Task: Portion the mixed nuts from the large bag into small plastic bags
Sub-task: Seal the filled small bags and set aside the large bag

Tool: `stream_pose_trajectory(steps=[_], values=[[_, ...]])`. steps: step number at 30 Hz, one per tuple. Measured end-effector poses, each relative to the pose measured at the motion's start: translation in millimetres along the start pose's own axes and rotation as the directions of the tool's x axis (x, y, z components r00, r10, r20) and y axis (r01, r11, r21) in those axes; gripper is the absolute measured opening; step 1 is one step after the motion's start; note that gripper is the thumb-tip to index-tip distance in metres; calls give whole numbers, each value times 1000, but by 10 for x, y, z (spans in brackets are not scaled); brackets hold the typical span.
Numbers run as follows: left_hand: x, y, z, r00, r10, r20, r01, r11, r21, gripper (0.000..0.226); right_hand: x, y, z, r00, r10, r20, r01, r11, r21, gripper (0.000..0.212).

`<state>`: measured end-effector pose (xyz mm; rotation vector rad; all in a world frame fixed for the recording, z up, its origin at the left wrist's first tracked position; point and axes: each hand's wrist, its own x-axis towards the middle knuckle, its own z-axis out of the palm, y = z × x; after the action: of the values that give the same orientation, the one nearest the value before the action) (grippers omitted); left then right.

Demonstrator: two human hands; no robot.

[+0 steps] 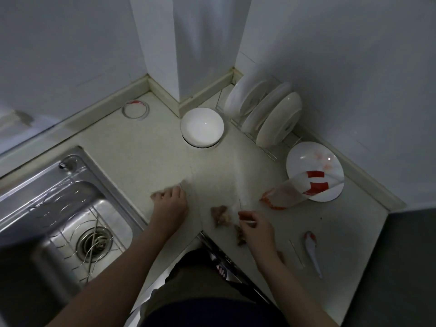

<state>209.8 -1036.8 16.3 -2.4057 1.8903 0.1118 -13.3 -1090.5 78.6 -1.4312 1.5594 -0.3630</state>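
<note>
A small clear plastic bag [212, 199], barely visible, lies flat on the counter between my hands. Brown mixed nuts [220, 214] sit in a clump at its middle, with more nuts [240, 236] beside my right palm. My right hand [258, 228] pinches a thin white strip at the bag's edge. My left hand [169, 204] is blurred, with its fingers bent down onto the counter at the bag's left corner; its grip is unclear. The large red-and-clear bag [295, 191] lies on its side, its end resting on a white plate [316, 161].
A steel sink [59, 208] is at the left. At the back stand a white bowl [201, 127], a rack of plates [271, 114] and a clear ring [135, 109]. A white spoon [312, 251] and a thin stick [296, 254] lie at the right.
</note>
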Motion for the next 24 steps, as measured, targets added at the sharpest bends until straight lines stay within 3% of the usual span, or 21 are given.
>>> stream_pose_trajectory(steps=[6, 10, 13, 16, 19, 24], values=[[-42, -107, -123, 979, 30, -201, -42, 998, -54, 27, -116, -164, 51, 975, -160, 155, 182, 973, -145, 18], [-237, -120, -266, 890, -50, -453, -42, 981, -190, 8, -183, -301, 75, 934, -309, 177, 344, 914, -216, 20], [-408, -39, -465, 833, -122, -539, -104, 923, -370, 4, -251, -455, 80, 871, -458, 178, 488, 849, -203, 29], [-549, 131, -716, 847, -192, -496, -145, 814, -563, 13, -298, -573, 71, 823, -535, 190, 562, 814, -145, 33], [-668, 282, -935, 885, -259, -386, -121, 673, -730, 13, -343, -620, 40, 788, -605, 119, 616, 774, -148, 7], [-724, 360, -1040, 931, -258, -259, -65, 581, -811, 7, -437, -544, -48, 779, -626, 22, 624, 773, -114, 9]])
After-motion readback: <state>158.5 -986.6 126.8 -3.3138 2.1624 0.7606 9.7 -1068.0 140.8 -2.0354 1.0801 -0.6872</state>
